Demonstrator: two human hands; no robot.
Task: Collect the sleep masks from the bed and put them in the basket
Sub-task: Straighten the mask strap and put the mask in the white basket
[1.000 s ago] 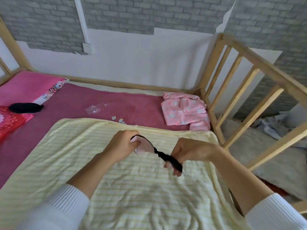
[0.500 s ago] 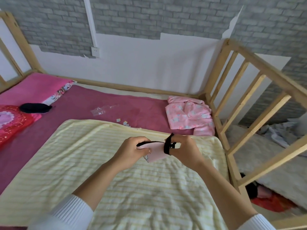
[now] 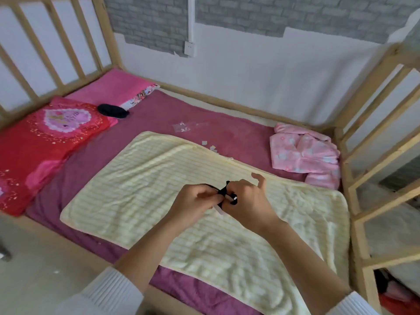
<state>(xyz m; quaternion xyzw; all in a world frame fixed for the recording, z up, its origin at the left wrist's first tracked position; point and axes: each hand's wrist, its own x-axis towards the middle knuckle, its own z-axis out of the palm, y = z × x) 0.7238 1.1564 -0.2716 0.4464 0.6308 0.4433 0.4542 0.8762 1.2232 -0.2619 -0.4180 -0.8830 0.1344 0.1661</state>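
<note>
Both hands meet above the yellow striped blanket (image 3: 141, 183) in the middle of the bed. My left hand (image 3: 193, 204) and my right hand (image 3: 247, 201) grip one small sleep mask (image 3: 223, 192), pink with a black strap; it is bunched up and mostly hidden between my fingers. A second sleep mask (image 3: 113, 110), black, lies at the far left by the pillows. No basket is in view.
A red pillow (image 3: 41, 142) and a pink pillow (image 3: 113, 87) lie at the bed's left end. Folded pink pyjamas (image 3: 304, 153) sit at the far right. A clear plastic wrapper (image 3: 184, 126) lies on the maroon sheet. Wooden rails (image 3: 368, 123) enclose the bed.
My hands came together, and the mask that was stretched out between them is now bunched up. My view moved back and left, showing more of the pillows and the bed's near edge.
</note>
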